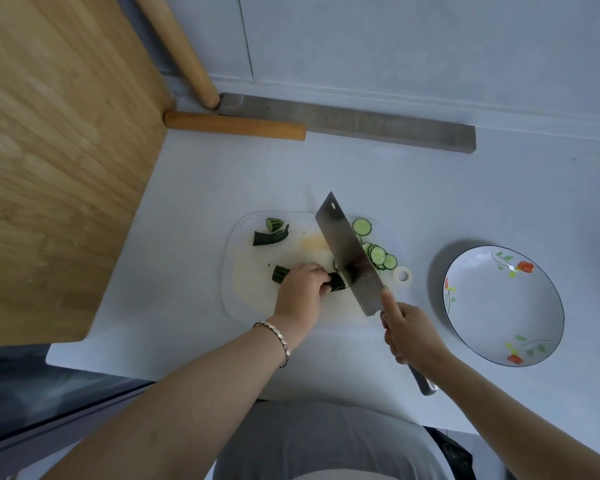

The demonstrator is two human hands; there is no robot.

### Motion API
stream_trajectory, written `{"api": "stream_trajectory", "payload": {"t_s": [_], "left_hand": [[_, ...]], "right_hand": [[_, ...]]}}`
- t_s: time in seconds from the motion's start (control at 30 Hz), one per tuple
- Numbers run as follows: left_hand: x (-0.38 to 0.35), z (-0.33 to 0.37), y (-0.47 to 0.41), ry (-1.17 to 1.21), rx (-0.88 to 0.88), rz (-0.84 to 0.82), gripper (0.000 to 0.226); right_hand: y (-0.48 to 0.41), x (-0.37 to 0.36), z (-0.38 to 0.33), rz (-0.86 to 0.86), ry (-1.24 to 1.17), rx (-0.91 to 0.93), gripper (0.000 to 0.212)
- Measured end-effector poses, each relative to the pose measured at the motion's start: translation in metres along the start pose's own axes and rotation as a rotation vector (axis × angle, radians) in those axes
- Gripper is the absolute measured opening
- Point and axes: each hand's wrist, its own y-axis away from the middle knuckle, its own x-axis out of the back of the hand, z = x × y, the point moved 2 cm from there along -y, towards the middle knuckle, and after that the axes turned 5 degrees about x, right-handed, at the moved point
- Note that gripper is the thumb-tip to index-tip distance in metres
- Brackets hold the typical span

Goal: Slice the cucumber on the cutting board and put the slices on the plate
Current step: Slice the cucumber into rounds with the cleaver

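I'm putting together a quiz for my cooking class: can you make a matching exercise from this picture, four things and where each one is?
1 cucumber
2 knife
3 slices
4 plate

A in the right hand
B on the counter, right of the cutting board
C under the left hand
D on the cutting board beside the knife

Pairs: 1-C, 2-A, 3-D, 4-B

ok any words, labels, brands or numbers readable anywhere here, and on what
No text can be read in the head view.
cleaver: bare steel blade with a hole, no stamp visible.
plate: painted flowers only, no lettering.
cutting board: no print shows.
cucumber: no sticker shows.
white ring beside the board: no print shows.
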Motion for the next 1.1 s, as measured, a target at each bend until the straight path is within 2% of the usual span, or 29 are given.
{"api": "stream_trajectory", "payload": {"t_s": [0.23, 0.37, 0.67, 0.87, 1.1], "left_hand": [[0.000, 0.002, 0.000, -0.016, -0.022, 0.014, 0.017], [0.001, 0.003, 0.000, -0.042, -0.019, 0.001, 0.017], [0.001, 0.003, 0.000, -0.069, -0.018, -0.009, 0.015], [0.010, -0.001, 0.003, -0.131, -0.063, 0.049, 0.017], [0.011, -0.003, 0.003, -0.103, -0.050, 0.053, 0.020]], "right_hand": [[0.010, 0.008, -0.007, -0.043, 0.110, 0.068, 0.045], [0.007, 0.006, -0.006, -0.028, 0.255, 0.126, 0.048], [-0.001, -0.014, 0.001, 0.032, 0.387, 0.125, 0.048], [-0.005, -0.009, 0.002, -0.013, 0.095, -0.014, 0.048], [0.008, 0.005, -0.012, -0.026, 0.064, 0.001, 0.046]]}}
